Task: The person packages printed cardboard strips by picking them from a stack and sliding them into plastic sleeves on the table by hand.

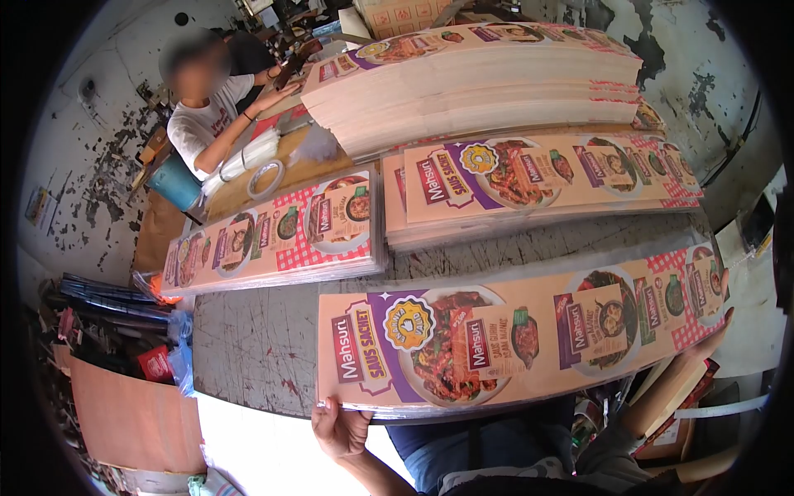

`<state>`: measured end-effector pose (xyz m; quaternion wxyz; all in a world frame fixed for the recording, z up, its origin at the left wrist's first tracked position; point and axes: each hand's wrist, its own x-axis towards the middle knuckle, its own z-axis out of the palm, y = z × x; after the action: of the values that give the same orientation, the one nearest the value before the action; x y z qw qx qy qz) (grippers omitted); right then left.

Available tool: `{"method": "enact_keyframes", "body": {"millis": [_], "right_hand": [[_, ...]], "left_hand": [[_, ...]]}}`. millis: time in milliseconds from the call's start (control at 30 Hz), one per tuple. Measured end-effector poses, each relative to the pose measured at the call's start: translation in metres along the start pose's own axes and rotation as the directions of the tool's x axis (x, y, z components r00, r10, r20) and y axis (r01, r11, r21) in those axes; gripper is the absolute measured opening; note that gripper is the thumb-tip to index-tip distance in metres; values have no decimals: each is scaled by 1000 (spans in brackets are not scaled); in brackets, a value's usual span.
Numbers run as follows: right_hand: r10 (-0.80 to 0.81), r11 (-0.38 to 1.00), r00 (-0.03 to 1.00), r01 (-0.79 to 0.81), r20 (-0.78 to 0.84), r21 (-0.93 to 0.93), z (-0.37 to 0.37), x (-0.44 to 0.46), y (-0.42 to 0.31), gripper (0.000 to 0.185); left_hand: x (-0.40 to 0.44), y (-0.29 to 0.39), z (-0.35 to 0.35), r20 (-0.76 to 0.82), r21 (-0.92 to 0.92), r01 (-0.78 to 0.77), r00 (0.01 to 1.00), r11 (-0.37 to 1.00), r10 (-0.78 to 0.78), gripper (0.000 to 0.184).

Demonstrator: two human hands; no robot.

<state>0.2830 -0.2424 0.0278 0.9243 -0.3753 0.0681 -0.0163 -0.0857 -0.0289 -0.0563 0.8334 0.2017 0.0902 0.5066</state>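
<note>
A long printed banner sheet (538, 331), apparently in clear plastic, lies along the near edge of the grey table. My left hand (339, 426) grips its lower left corner, thumb on top and fingers curled below the edge. At the sheet's right end, my right hand (718, 326) holds the edge, its fingers partly hidden. Just beyond lies a stack of similar printed sheets (538, 178), with a smaller wrapped stack (281, 227) to its left. A tall pile of sheets (480, 91) stands at the back.
A co-worker (203, 107) is at the table's far left side. Near that person are a tape roll (266, 178), white strips (248, 157) and a blue bucket (175, 183). The scratched grey table (248, 347) has a curved near edge. Plastic-wrapped rolls (112, 298) lie at left.
</note>
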Motion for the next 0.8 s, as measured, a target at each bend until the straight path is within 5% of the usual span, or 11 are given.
{"method": "enact_keyframes", "body": {"millis": [100,733,800], "right_hand": [[0,1000,1000,0,-22,3,3,-2,-1,56],[15,1000,999,-14,50,-6,-19,14,-1,59],[36,999,998,-36,47,0,-20,17,-3,59]], "left_hand": [[2,-4,12,-98,99,-48,993,994,58,48],[0,0,5,-48,54,-11,999,998,14,50],[-4,3,8,-117,293,-36,990,955,73,51]]}}
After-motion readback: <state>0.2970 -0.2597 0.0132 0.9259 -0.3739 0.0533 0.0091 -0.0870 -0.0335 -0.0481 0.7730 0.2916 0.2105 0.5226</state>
